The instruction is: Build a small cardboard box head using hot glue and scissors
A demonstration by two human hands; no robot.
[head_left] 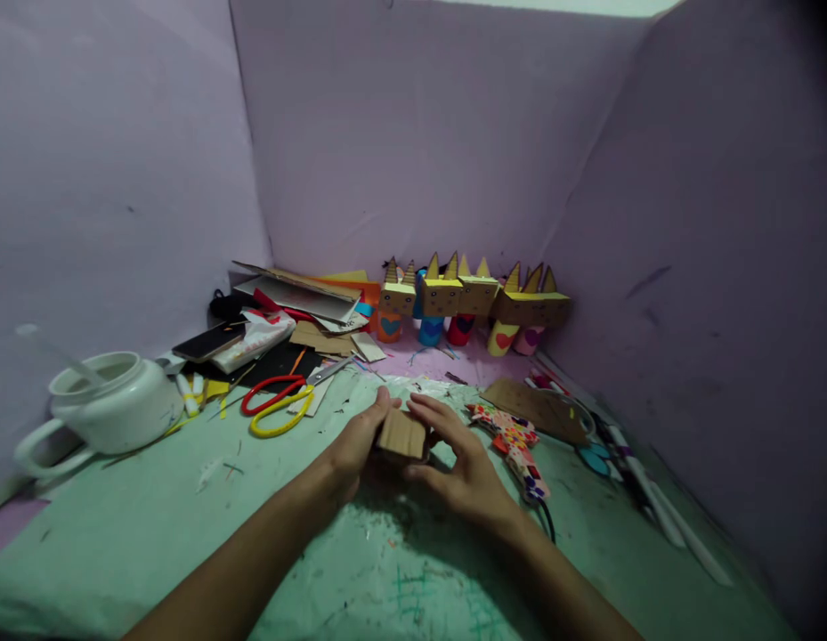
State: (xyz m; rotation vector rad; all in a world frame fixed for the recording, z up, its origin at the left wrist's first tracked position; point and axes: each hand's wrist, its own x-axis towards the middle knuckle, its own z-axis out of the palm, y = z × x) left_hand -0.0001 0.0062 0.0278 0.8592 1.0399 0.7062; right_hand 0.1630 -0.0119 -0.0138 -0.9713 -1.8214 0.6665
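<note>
A small brown cardboard block (403, 434), perhaps a folded box, is held between my two hands over the green table cover. My left hand (355, 448) grips its left side, thumb upward along the edge; the other fingers are mostly hidden. On the opposite side my right hand (461, 463) curves around it, with the thumb at the near lower corner and the fingers at the far right edge. The block's underside is dark and in shadow. Nearest on the right lies a flower-patterned glue gun (513, 438) with a black cord.
Red-and-yellow scissors (281, 402) lie left, near a white pot (112, 405) with a handle. Cardboard scraps (326, 338) pile up behind. Several horned cardboard figures (441, 298) on coloured tubes stand at the back wall. More cardboard (537, 411) and white sticks (680, 525) lie right.
</note>
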